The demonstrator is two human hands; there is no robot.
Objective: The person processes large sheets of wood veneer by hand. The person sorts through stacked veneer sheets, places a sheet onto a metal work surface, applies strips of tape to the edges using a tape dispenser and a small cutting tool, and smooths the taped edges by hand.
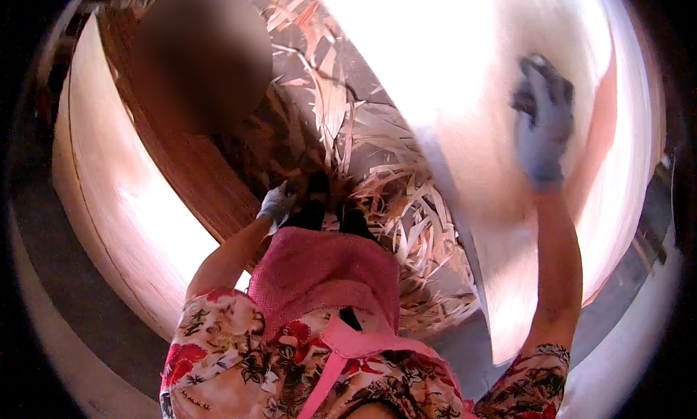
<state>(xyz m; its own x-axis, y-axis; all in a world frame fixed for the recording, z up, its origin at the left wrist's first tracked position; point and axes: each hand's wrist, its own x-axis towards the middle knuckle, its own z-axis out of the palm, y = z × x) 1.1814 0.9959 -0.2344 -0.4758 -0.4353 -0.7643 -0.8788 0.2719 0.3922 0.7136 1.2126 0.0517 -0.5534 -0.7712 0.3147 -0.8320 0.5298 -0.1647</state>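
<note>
My right hand [543, 121], in a grey glove with dark fingers, lies on a large pale sheet of wood veneer [479, 150] to the right. Its fingers look spread against the sheet, slightly smeared by motion. My left hand [278, 202], in a light grey glove, hangs low beside the brown edge of a stack of wood sheets [196, 172] on the left. The left fingers are small and partly in shadow, so whether they grip anything cannot be made out.
Torn veneer strips [385, 136] litter the floor between the two stacks, around my dark shoes [316, 190]. Another pale sheet [123, 179] tops the left stack. A dark blurred disc covers part of the upper left. A pink apron [327, 270] hangs before me.
</note>
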